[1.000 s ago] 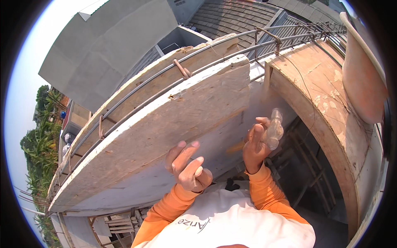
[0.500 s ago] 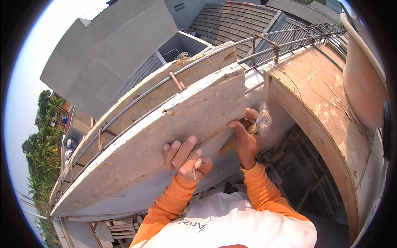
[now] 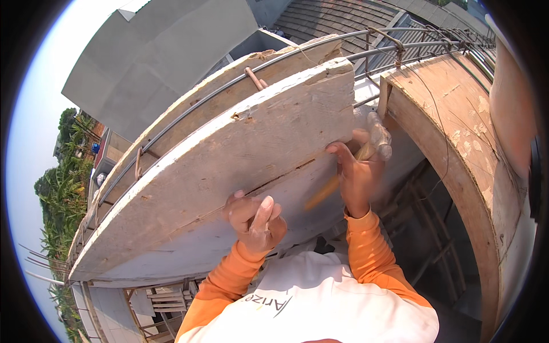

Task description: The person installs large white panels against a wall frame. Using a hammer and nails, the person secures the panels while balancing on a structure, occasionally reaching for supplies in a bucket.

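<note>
My right hand [image 3: 359, 180] grips a hammer [image 3: 381, 137] with a pale wooden handle and blurred metal head, near the right end of a curved, weathered board [image 3: 189, 166]. The thumb of that hand lies at the board's lower part. My left hand [image 3: 255, 223] is lower and left, fingers curled against the board by a dark lengthwise seam; whether a small item is between them I cannot make out. Behind the board's pale top edge run bent steel bars [image 3: 200, 103], with a second rough board behind.
A curved plywood form [image 3: 440, 126] arches down the right, over a dark opening with poles [image 3: 434, 228]. A curved pinkish piece [image 3: 509, 97] stands far right. Beyond are a grey wall [image 3: 154, 57], tiled roofs [image 3: 320, 17] and trees [image 3: 63, 188] at left.
My right hand and the hammer have risen toward the board's right end, thumb now at the board. My left hand has shifted slightly, its fingers more bunched. The view has shifted slightly.
</note>
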The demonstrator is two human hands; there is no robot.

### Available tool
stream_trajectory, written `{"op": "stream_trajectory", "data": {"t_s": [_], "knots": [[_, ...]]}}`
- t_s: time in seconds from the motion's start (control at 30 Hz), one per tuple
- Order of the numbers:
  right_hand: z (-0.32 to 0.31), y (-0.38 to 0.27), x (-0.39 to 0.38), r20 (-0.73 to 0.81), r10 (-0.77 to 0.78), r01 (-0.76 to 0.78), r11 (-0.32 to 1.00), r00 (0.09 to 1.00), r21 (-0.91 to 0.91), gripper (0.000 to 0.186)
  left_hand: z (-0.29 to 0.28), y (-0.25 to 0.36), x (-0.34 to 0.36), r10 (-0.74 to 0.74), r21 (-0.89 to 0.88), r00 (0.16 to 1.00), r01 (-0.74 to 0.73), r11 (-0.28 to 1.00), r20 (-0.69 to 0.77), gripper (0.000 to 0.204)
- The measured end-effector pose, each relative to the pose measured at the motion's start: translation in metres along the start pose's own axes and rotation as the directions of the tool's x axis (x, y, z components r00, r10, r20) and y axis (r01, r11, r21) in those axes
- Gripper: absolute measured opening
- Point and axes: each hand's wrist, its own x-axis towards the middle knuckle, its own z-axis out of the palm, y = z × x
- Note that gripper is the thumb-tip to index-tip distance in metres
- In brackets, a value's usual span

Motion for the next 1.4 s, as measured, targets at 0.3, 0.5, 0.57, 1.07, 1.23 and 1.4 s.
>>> {"op": "stream_trajectory", "data": {"t_s": [0.3, 0.5, 0.57, 1.07, 1.23, 1.4], "knots": [[0.008, -0.023, -0.004, 0.065, 0.107, -0.116, 0.983, 0.992, 0.139, 0.031, 0.01, 0.005, -0.008, 0.08, -0.251, 0.994, -0.057, 0.966, 0.081, 0.044], [-0.002, 0.001, -0.001, 0.063, 0.031, -0.031, 0.999, 0.998, -0.009, 0.032, 0.024, 0.013, 0.011, 0.161, -0.272, 0.968, -0.105, 0.957, 0.194, 0.04], [-0.003, 0.006, 0.001, 0.039, -0.078, 0.08, 0.995, 0.996, -0.058, 0.032, 0.035, 0.022, 0.021, 0.172, -0.197, 0.972, -0.139, 0.971, 0.16, 0.037], [-0.006, 0.014, -0.016, 0.012, 0.052, -0.053, 0.968, 0.999, 0.244, 0.022, 0.072, 0.008, 0.032, 0.279, -0.057, 0.947, -0.273, 0.96, 0.158, 0.024], [-0.006, 0.026, -0.024, -0.022, 0.07, -0.059, 0.949, 0.997, 0.311, 0.026, 0.072, 0.007, 0.028, 0.324, -0.007, 0.929, -0.328, 0.945, 0.178, 0.017], [-0.01, 0.018, -0.016, 0.022, -0.007, 0.002, 0.971, 1.0, 0.238, 0.028, 0.076, 0.009, 0.027, 0.352, 0.097, 0.917, -0.374, 0.922, 0.189, 0.012]]}}
